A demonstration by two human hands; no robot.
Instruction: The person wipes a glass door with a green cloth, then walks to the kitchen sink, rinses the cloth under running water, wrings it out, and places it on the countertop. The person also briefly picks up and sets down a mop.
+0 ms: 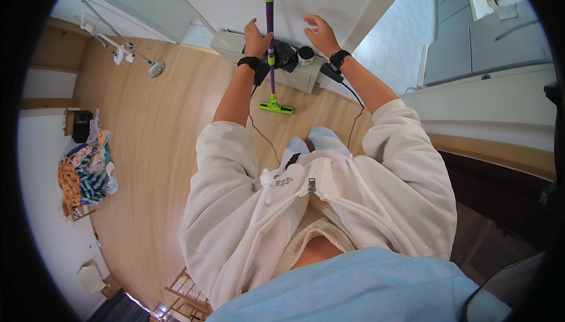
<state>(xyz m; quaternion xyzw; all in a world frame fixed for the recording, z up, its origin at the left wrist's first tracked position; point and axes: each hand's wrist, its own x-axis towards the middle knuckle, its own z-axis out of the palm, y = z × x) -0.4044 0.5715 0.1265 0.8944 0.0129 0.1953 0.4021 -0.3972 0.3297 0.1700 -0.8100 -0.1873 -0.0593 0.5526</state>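
A floor mop with a green grip, purple pole (270,17) and flat green head (276,106) stands upright before me, its head on the wood floor. My left hand (257,39) is raised just left of the pole, fingers apart. Its thumb overlaps the pole in view; whether it touches I cannot tell. To the right of the pole, my right hand (323,35) hangs in the air, open, with nothing in it. Behind the pole, a black plastic bag (284,55) and a jar with a black lid (305,55) rest on a low light-grey cabinet (300,79).
Cables run down from black wrist straps (339,58). At left, a string mop (156,69) leans beside a white stand (106,39). Heaped clothes (90,167) lie along the left wall, and a wooden rack (187,293) is lower down. A doorway with a tiled floor (384,35) opens at right.
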